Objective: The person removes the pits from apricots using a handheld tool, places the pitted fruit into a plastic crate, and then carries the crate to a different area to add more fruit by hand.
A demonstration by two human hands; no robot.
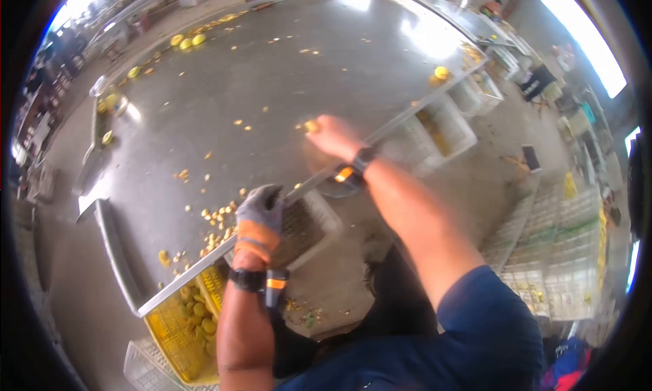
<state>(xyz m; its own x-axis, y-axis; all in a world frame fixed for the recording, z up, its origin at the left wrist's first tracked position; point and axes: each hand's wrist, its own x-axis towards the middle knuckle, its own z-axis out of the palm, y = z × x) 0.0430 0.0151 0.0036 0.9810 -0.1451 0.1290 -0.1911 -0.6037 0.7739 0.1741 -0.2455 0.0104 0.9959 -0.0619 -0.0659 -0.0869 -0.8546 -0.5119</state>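
With twelve straight ahead of the wearer, the yellow crate (161, 337) sits between nine and ten o'clock, holding yellow-green fruit (197, 315) below the table edge. At eleven, the left hand (261, 214), in a grey and orange glove, is at the metal rim (193, 269), fingers curled; whether it has hold of anything, I cannot tell. The bare right hand (331, 138), just short of twelve and blurred, reaches over the table (285, 72), its fingers closed in what looks like a pinch on a yellow piece (312, 126) at the fingertips. A light, even pinch would likely spare the piece from bruising, and a wrist held well above the rim should keep the orange-marked device (344, 174) there from snagging. The raised rim is the main obstacle, and pale small pieces (211, 216) crowd the surface beside the glove towards half past ten, so a sideways sweep could scatter them. Just under the rim, between eleven and twelve, is a white crate (331, 222); another white bin (459, 141) lies past twelve. Stacked pale crates (557, 235) stand at two. Farther off lie one yellow fruit (441, 72) near half past twelve and a few more fruits (187, 43) at eleven.
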